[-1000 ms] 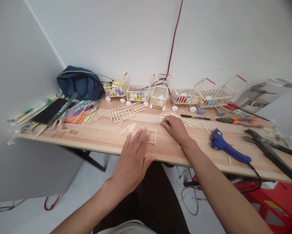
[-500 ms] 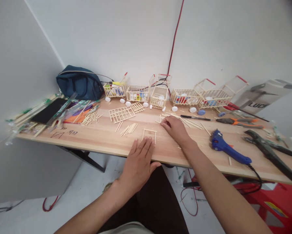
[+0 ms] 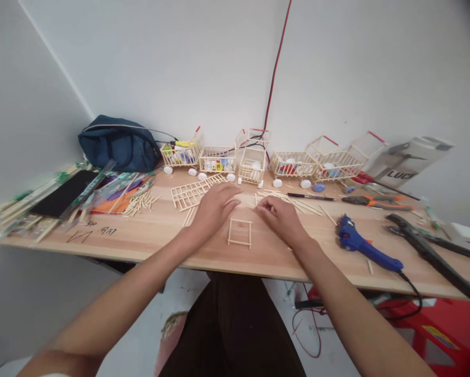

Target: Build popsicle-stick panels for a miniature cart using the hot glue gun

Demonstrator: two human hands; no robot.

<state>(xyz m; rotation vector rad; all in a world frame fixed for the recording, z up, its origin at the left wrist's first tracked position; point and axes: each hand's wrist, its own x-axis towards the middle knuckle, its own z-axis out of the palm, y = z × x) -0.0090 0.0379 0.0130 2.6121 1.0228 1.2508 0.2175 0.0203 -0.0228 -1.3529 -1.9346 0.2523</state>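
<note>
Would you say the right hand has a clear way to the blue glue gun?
Probably yes: the right hand lies beside the loose sticks, the blue glue gun rests uncovered further to its right, and little but bare tabletop lies between them.

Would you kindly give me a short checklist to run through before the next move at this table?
1. Square stick frame lies flat between both hands, untouched: ok.
2. Left hand open, palm down over the table: ok.
3. Right hand has its fingers curled by the loose sticks; whether it is holding one: cannot tell.
4. Glue gun lies to the right of the right hand, clear of it: ok.
5. Cord of the glue gun hangs over the table edge, a possible snag: not ok.
</note>
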